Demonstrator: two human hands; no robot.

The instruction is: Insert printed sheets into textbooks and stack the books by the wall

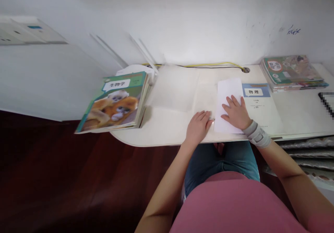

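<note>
A physics book [261,111] lies opened on the white desk, its title page facing up on the right. Its white leaf [228,90] is turned to the left, and my right hand [236,113] rests on it with fingers spread. Left of the book, a see-through plastic book cover [173,90] is spread over the desk and seems to run up to the white leaf. My left hand [199,126] lies flat on the plastic near the desk's front edge, fingers stretched out. Whether the plastic goes under the leaf is hidden.
A stack of biology books [114,104] stands at the left end of the desk [130,135], near its rounded edge. More books [292,69] are piled at the back right. A yellow cable [214,64] runs along the wall to a desk hole. A dark-framed object [328,102] is at far right.
</note>
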